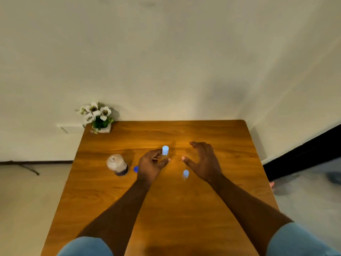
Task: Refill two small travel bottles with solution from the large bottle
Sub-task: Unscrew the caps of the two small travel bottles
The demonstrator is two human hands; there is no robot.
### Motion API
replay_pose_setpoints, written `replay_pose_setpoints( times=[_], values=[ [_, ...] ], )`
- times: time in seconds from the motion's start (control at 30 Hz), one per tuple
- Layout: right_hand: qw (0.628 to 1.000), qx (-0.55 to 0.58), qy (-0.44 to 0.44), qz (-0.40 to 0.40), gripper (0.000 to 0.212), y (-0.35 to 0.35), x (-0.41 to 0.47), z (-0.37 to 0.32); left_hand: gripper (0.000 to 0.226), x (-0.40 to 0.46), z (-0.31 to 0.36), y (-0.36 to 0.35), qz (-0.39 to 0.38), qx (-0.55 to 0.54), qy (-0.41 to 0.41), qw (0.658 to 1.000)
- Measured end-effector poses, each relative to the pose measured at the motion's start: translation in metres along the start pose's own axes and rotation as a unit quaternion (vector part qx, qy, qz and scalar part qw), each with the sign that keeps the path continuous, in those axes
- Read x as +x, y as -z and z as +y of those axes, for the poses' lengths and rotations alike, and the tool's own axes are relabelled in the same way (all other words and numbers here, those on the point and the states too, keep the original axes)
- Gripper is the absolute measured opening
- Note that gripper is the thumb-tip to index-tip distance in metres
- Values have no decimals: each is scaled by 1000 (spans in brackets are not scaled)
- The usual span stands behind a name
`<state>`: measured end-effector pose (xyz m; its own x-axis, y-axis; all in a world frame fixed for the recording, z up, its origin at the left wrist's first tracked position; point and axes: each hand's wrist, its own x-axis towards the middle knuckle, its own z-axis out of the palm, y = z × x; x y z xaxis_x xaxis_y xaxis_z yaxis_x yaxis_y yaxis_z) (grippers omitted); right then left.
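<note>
Left hand point(151, 163) pinches travel bottle 1 point(164, 153) by its clear body, thumb and fingers curled round it just under the light-blue cap; the bottle stands upright at the middle of the wooden table point(212, 209). Right hand point(204, 161) hovers just beside it, fingers spread and relaxed, holding nothing. Travel bottle 2 point(186, 174), same light-blue cap, stands free near the right wrist, blurred.

Handling, judged: both travel bottles are small, light, clear plastic, so easily tipped. Grip low on the body with 1 hand and turn the cap with the other. Fill level cannot be read.

Large bottle point(117, 165) stands upright to the left, neck uncovered, its dark-blue cap point(136, 169) lying on the table between it and the left hand. Likely heavier and slick; take it round the waist, above the dark label band.

Count: 2 travel bottles, both capped; 1 large bottle; 1 loose cap; 1 flower pot point(100, 118) at the far left corner.
</note>
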<state>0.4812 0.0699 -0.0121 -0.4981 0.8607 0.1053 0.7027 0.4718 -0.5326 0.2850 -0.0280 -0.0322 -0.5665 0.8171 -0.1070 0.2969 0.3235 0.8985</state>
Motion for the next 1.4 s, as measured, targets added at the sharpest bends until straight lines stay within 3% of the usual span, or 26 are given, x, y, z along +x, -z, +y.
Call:
replay_pose_setpoints(
  times=[0.23, 0.37, 0.5, 0.63, 0.9, 1.23, 1.4],
  values=[
    [985, 54, 143, 84, 49, 139, 100, -135, 40, 49, 125, 76, 1, -112, -135, 985],
    [981, 96, 148, 76, 37, 210, 135, -219, 30, 65, 204, 126, 2, -137, -209, 968],
    [981, 62, 170, 68, 31, 262, 143, -277, 24, 62, 279, 166, -25, -163, -260, 951],
    [977, 42, 176, 117, 29, 301, 140, -314, 31, 52, 333, 196, -49, -183, -288, 939],
    [957, 90, 198, 194, 28, 359, 127, -352, 23, 28, 401, 220, -63, -226, -320, 918],
    [933, 188, 254, 175, 28, 395, 128, -338, 15, 19, 441, 212, -58, -180, -342, 921],
    [921, 235, 288, 120, 20, 405, 135, -328, 14, 19, 452, 205, -72, -189, -341, 918]
  ],
)
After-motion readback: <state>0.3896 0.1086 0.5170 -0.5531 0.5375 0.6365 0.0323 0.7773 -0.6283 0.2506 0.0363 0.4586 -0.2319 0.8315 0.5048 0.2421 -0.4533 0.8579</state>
